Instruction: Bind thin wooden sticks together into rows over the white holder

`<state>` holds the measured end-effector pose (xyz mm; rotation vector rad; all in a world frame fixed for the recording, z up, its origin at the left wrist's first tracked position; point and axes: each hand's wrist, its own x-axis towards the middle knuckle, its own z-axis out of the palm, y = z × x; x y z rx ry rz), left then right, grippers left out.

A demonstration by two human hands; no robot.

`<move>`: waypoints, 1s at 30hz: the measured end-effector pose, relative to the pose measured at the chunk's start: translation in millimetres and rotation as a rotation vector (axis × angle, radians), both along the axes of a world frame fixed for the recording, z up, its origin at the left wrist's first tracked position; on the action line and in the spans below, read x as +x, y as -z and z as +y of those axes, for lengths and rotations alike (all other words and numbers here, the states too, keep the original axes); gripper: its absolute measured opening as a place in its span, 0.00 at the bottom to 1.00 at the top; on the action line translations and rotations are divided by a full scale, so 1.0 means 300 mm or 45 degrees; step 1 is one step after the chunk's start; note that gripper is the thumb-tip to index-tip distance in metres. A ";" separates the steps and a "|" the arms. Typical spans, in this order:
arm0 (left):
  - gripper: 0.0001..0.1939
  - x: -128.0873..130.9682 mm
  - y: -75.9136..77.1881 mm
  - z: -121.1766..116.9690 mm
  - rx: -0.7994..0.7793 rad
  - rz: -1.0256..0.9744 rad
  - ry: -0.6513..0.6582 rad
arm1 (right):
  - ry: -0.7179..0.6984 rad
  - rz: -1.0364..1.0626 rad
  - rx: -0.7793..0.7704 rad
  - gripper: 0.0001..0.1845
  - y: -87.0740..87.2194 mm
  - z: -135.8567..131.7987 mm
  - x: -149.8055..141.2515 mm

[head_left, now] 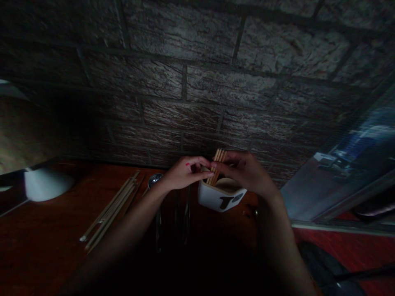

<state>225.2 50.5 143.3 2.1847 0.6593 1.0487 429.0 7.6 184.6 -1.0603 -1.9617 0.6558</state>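
Several light wooden chopsticks (219,155) stand upright, slightly tilted, with their lower ends inside a white container (212,198) that has dark lettering on its front. My right hand (247,170) is closed around them from the right, the thumb across their front. From the left, the thumb and fingers of my left hand (183,172) pinch the same bunch. A small pink mark shows on the left hand. A metal ladle (155,179) lies just beside my left wrist, and thin metal utensils (187,218) lie in the shadow below the hands.
A bundle of long pale sticks (112,211) lies on the brown wooden table (49,230) to the left. A lamp with a white base (47,183) stands at far left. Behind is a brick wall (197,82). Glass and a red floor (364,255) show at right.
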 end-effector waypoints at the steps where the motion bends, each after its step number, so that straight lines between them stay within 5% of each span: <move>1: 0.12 0.001 0.000 0.000 0.011 -0.034 0.001 | 0.005 0.010 0.002 0.15 -0.004 -0.003 0.000; 20: 0.09 0.052 0.027 -0.006 -0.250 -0.241 0.155 | -0.016 0.117 -0.009 0.14 -0.032 -0.025 -0.007; 30: 0.10 0.055 0.030 -0.007 -0.293 -0.222 0.082 | -0.018 0.094 -0.012 0.14 -0.031 -0.026 -0.003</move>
